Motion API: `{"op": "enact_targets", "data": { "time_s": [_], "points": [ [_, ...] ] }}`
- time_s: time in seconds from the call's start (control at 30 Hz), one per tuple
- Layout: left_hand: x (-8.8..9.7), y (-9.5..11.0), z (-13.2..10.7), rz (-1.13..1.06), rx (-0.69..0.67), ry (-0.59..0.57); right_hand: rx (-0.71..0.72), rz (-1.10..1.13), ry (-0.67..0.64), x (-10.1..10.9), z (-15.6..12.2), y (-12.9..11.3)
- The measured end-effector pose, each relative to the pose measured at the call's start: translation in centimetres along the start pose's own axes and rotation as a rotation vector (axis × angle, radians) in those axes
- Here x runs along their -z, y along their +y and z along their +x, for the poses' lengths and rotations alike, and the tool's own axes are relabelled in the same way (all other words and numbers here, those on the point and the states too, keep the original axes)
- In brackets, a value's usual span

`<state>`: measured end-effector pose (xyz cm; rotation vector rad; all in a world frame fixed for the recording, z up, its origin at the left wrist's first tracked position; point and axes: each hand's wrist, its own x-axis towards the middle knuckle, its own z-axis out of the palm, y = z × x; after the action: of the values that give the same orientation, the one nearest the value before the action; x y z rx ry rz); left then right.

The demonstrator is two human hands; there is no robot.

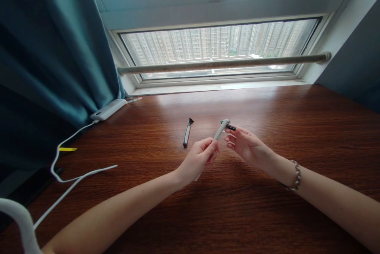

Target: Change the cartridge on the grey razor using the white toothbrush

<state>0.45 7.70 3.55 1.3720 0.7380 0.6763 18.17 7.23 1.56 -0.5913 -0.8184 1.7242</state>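
My left hand point(199, 158) is closed around the pale grey handle of a razor point(221, 130), which slants up and away from me. At the handle's far tip sits a dark razor head point(230, 127). My right hand point(251, 148) pinches the near end of this head between thumb and forefinger, its other fingers loosely curled. Whether head and handle are joined I cannot tell. A second razor point(187, 133), black and silver-grey, lies on the brown wooden table point(154, 127) to the left of my hands, its head pointing away.
A white power bank or similar box point(109, 109) lies at the left by the blue curtain point(68, 48), with a white cable point(84, 176) running from it. A yellow strip point(68, 149) is near the cable. Behind the table, a metal rail point(222, 64) crosses the window.
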Motion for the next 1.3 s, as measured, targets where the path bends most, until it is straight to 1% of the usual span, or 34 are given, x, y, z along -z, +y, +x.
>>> {"op": "enact_targets", "data": {
  "time_s": [0.07,0.13,0.2,0.23,0.3,0.37,0.47,0.53,0.63,0.7,0.8,0.87,1.03,1.1,1.17,1.23,1.3],
  "points": [
    [0.0,-0.05,0.03,-0.022,-0.009,0.017,0.001,0.015,-0.006,0.08,-0.03,0.04],
    [0.0,-0.12,0.0,-0.054,0.006,-0.026,0.001,0.022,-0.011,0.12,-0.06,0.08],
    [-0.01,-0.18,-0.07,-0.042,0.014,-0.067,-0.001,0.026,-0.018,0.13,-0.08,0.1],
    [-0.01,-0.2,-0.11,-0.022,0.01,-0.069,-0.001,0.027,-0.017,0.13,-0.08,0.11],
    [0.01,-0.24,-0.15,0.014,-0.006,-0.034,-0.004,0.026,0.0,0.13,-0.05,0.13],
    [0.05,-0.29,-0.12,0.004,-0.004,-0.009,-0.004,0.03,0.029,0.14,0.01,0.14],
    [0.1,-0.41,-0.01,-0.041,0.034,-0.065,-0.008,0.032,0.056,0.14,0.11,0.14],
    [0.12,-0.47,0.07,-0.025,0.044,-0.087,-0.007,0.028,0.06,0.14,0.12,0.15],
    [0.12,-0.47,0.12,0.035,0.029,-0.049,-0.004,0.025,0.058,0.19,0.06,0.23],
    [0.1,-0.43,0.1,0.019,0.032,-0.033,-0.004,0.023,0.063,0.26,0.01,0.27],
    [0.07,-0.36,0.03,-0.028,0.054,-0.07,0.005,0.013,0.075,0.33,-0.03,0.27],
    [0.06,-0.31,0.0,-0.002,0.059,-0.082,0.008,0.009,0.078,0.35,0.01,0.24],
    [0.09,-0.32,-0.03,0.077,0.036,-0.005,0.008,-0.014,0.098,0.61,0.24,0.33],
    [0.14,-0.44,-0.02,0.047,0.041,0.013,0.016,-0.057,0.11,0.74,0.26,0.36],
    [0.24,-0.58,0.04,-0.032,0.07,0.048,0.048,-0.143,0.114,0.75,0.17,0.29],
    [0.34,-0.62,0.15,-0.146,0.092,0.079,0.098,-0.275,0.113,0.59,0.0,0.13],
    [0.37,-0.51,0.22,-0.261,0.085,0.066,0.15,-0.445,0.102,0.25,-0.21,-0.08]
  ]
}}
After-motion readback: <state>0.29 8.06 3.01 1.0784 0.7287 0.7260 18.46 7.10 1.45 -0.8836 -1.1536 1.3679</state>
